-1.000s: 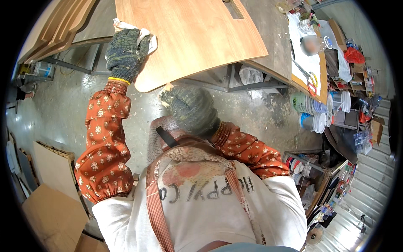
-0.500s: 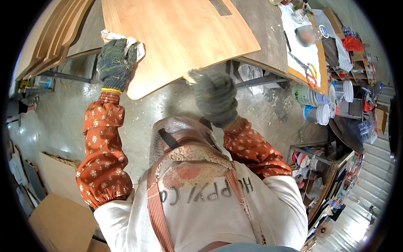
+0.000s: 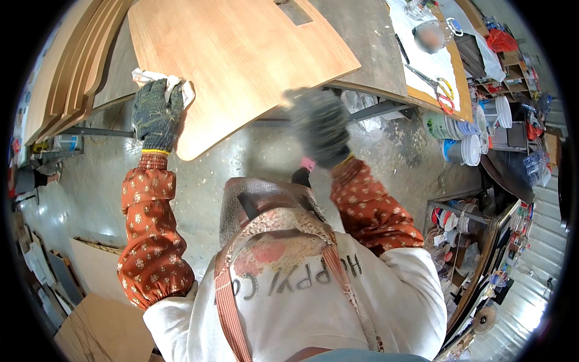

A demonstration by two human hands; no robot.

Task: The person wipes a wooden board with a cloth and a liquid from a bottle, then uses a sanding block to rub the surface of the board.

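A light wood-grain board (image 3: 241, 54) with rounded corners and a rectangular cutout lies on the grey worktable (image 3: 377, 48), its near part jutting past the edge. At the board's left edge my left hand (image 3: 158, 114), in a dark knitted glove, is closed on a crumpled white cloth (image 3: 187, 92). Its thumb lies by the board's edge. My right hand (image 3: 319, 127), gloved alike, is smeared by motion at the board's near right edge. Its fingers cannot be made out, nor whether they hold anything.
Curved wooden panels (image 3: 75, 66) stand stacked at the left. At the right, scissors (image 3: 431, 81) lie on white paper near the table's corner. White buckets (image 3: 464, 149) stand below, beside a cluttered shelf unit (image 3: 461, 223). More panels (image 3: 105, 323) lean at the lower left.
The view has shifted, so the board and table sit further left and lower. My right hand has swung slightly rightward along the board's near edge. My left hand keeps its place with the cloth.
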